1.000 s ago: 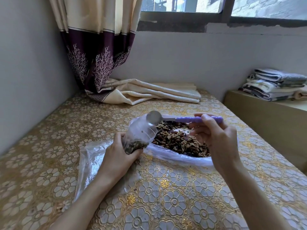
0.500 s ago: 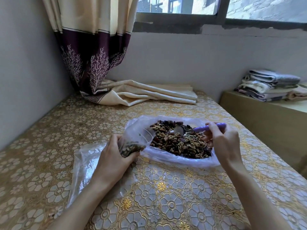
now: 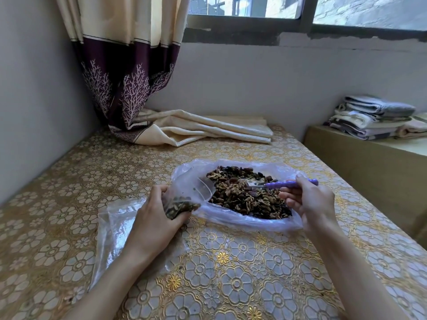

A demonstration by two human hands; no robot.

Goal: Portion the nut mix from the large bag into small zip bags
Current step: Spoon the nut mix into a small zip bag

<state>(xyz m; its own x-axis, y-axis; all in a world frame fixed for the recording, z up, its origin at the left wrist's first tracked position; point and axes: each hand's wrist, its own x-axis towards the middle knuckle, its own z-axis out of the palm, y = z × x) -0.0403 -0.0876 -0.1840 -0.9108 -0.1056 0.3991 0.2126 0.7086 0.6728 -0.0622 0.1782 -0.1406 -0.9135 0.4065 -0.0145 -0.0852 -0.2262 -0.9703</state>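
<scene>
Both forearms enter from the bottom edge and angle inward over the gold floral surface (image 3: 242,262). Flat clear plastic bags (image 3: 111,227) lie under the left forearm, nearest the viewer.

Left hand (image 3: 154,218): back up, fingers curled round the lower part of a small zip bag (image 3: 184,197), thumb on its near side. The bag is tilted, mouth open toward the large bag; nut mix fills its bottom.

Right hand (image 3: 309,202): wrist bent, fingers pinching the purple handle of a spoon (image 3: 284,184). The spoon lies roughly level, its metal bowl resting on the nut mix (image 3: 247,195).

Large bag (image 3: 249,221): clear, open, lying on the surface between the hands, touching the small zip bag's mouth.

Further back: curtain (image 3: 129,77) hem and a folded cream cloth (image 3: 208,128) against the wall. Far right, a stack of folded towels (image 3: 374,116) on a lower ledge.
</scene>
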